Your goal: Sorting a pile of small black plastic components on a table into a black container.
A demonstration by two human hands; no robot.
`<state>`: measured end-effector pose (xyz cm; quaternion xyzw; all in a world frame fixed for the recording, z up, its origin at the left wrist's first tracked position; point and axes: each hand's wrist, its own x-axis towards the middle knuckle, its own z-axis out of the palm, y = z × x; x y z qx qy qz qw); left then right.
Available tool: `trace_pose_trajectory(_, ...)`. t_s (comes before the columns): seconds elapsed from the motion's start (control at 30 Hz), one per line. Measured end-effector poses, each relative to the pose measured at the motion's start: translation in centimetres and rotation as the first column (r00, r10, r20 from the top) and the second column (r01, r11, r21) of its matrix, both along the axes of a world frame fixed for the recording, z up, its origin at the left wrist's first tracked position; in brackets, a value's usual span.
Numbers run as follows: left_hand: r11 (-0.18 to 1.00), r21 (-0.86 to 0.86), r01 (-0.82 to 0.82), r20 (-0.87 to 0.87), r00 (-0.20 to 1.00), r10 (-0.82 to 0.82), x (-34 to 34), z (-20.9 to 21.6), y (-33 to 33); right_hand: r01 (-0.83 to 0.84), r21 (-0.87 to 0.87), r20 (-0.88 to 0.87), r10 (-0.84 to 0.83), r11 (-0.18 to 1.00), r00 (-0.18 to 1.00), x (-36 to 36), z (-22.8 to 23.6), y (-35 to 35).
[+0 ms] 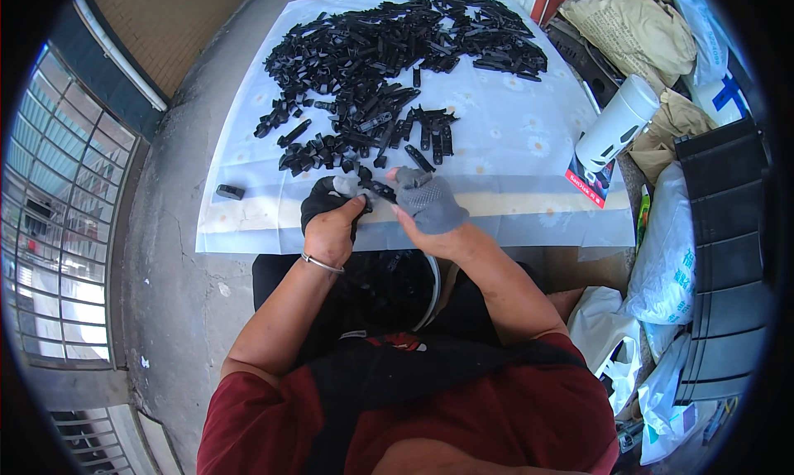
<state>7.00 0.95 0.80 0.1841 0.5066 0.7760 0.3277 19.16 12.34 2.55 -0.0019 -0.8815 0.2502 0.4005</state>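
Observation:
My left hand (334,214), in a black and grey fingerless glove, is closed at the near edge of the table. Facing it, my right hand (428,203) wears a grey fingerless glove and is closed too. Between them they grip a small black plastic part (383,191), whose ends are hidden by the fingers. Just beyond the hands spreads a big heap of similar black plastic pieces (364,53), some long and narrow, others short. One black piece (230,192) lies alone at the table's left.
The table has a white flowered cover (513,131). A white bottle-shaped container (618,123) stands at its right on a red and black card (589,184). Sacks (633,36) and plastic bags (662,251) crowd the right side. Below the hands, a round container (434,289) holds dark things.

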Motion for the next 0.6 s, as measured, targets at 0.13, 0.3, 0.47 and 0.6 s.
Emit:
trace_pose_trajectory(0.13,0.963,0.269,0.031,0.276,0.955,-0.108,1.2,0.4,0.6,0.064,0.31,0.096,-0.098,0.948,0.991,-0.2,-1.8,-0.9)
trace_pose_trajectory(0.3,0.986,0.162,-0.022,0.354,0.935,-0.037,2.0,0.1,1.2,0.146,0.376,0.166,-0.221,0.915,0.961,0.0,-1.0,-1.6)
trace_pose_trajectory(0.47,0.989,0.147,-0.015,0.334,0.942,-0.036,2.9,0.3,0.8,0.217,0.497,0.146,-0.328,0.84,0.933,0.4,-0.3,-1.6)
trace_pose_trajectory(0.6,0.981,0.06,0.183,0.341,0.92,-0.192,2.2,1.6,0.0,0.162,0.056,0.119,-0.168,0.985,0.979,0.3,-1.1,-1.5)
